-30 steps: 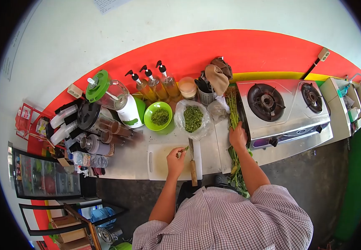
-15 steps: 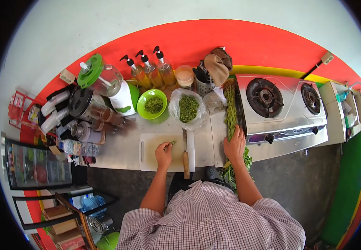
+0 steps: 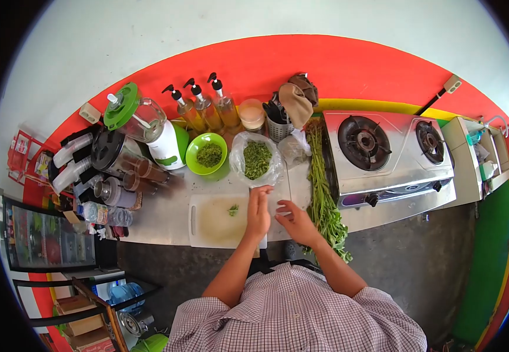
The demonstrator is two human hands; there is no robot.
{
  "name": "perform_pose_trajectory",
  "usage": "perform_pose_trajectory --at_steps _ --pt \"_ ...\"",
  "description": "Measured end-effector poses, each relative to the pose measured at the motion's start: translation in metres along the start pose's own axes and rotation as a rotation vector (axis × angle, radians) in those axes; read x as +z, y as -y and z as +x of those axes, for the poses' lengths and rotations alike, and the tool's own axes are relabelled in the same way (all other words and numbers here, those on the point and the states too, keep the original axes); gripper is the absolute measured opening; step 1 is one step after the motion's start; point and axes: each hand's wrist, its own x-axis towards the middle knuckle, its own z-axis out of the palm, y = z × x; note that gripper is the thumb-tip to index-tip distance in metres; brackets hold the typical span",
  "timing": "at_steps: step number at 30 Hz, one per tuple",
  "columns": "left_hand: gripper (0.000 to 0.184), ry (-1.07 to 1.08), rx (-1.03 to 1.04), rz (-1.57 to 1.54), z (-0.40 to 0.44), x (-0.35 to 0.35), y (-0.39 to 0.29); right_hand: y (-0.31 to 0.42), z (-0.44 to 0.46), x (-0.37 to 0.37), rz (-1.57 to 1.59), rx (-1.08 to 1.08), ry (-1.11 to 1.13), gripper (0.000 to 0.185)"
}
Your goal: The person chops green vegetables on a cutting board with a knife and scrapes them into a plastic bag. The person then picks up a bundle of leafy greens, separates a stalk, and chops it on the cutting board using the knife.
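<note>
My left hand (image 3: 258,214) is raised over the right side of the white cutting board (image 3: 195,233), fingers stretched upward and holding nothing. It hides most of the knife; only a bit of the wooden handle (image 3: 256,253) shows below the wrist. Facing it, my right hand (image 3: 297,224) has its fingers apart and slightly bent, just right of the board. A small green leaf sprig (image 3: 233,209) lies on the board. Beyond my left fingertips sits a clear plastic bag (image 3: 238,166) of chopped greens (image 3: 257,159). A long bundle of leafy stems (image 3: 323,202) lies right of my right hand.
A green bowl (image 3: 192,154) of chopped greens stands behind the board. Farther back are pump bottles (image 3: 204,108), a blender (image 3: 166,144) and a utensil holder (image 3: 279,129). The gas stove (image 3: 404,182) is at right; jars and bottles (image 3: 106,214) crowd the left.
My left hand has let go of the sprig onto the board and moved right, over the knife. My right hand has left the stem bundle and come left toward it. The view has shifted slightly.
</note>
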Motion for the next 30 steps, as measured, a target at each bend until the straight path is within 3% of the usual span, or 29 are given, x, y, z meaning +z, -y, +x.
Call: perform_pose_trajectory --at_steps 2,4,6,8,9,12,14,16,19,26,28,30 --pt "0.037 0.068 0.042 -0.104 0.008 0.027 -0.003 -0.013 0.002 -0.003 0.109 0.038 -0.013 0.033" --pt "0.039 0.183 0.146 0.124 0.019 0.047 -0.001 -0.007 0.004 -0.011 0.220 0.073 -0.022 0.026" --pt "0.039 0.242 0.147 0.156 0.027 0.061 0.008 0.000 0.005 -0.025 0.212 0.121 -0.179 0.019" --pt "0.040 0.427 0.044 -0.009 0.036 0.077 0.028 -0.007 0.007 -0.045 0.116 0.113 -0.176 0.019" --pt "0.040 0.470 0.000 0.064 0.041 0.082 0.021 0.002 0.005 -0.051 0.161 0.137 -0.195 0.019" --pt "0.045 0.459 0.037 0.090 0.076 0.097 0.035 -0.016 -0.001 -0.066 0.303 0.153 -0.299 0.020" --pt "0.044 0.330 0.161 0.451 0.097 0.109 0.057 -0.025 -0.003 -0.076 0.276 0.144 -0.426 0.020" --pt "0.047 0.317 0.071 0.729 0.117 0.117 0.056 -0.018 -0.005 -0.079 0.261 0.163 -0.485 0.020" --pt "0.042 0.309 -0.049 0.742 0.143 0.122 0.069 -0.018 0.003 -0.084 0.273 0.139 -0.584 0.020" --pt "0.020 0.186 -0.024 0.208 0.125 0.068 0.067 0.001 0.049 -0.090 0.242 0.088 -0.631 0.021" --pt "0.019 0.212 -0.256 0.086 0.120 0.049 0.066 0.010 0.069 -0.087 0.146 0.066 -0.505 0.022" --pt "0.021 0.218 -0.327 0.052 0.119 0.034 0.069 0.004 0.095 -0.083 0.037 0.021 -0.420 0.022"
